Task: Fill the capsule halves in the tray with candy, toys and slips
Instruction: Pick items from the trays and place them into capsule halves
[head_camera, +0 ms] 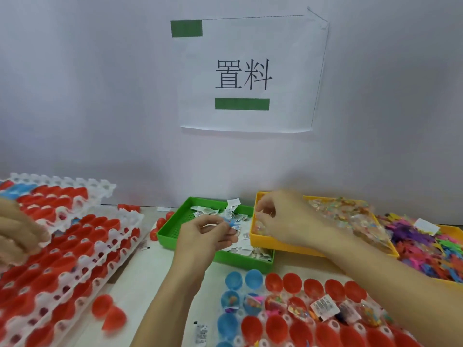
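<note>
A white tray (333, 324) at the bottom right holds red and blue capsule halves (292, 283); several in its middle row contain candy, toys and slips. My left hand (205, 237) hovers over the green slip tray (172, 227) and pinches a small blue piece with a paper slip. My right hand (283, 216) reaches into the yellow candy tray (275, 242), fingers curled round clear candy packets (350, 219); the motion blur hides the exact grip.
Colourful plastic toys (431, 249) fill a tray at the far right. Stacked white trays of red halves (65, 249) lie at left, with another person's hand (17, 231) on them. Loose red halves (109, 313) and a slip (201, 333) lie on the table. A paper sign (248, 73) hangs on the wall.
</note>
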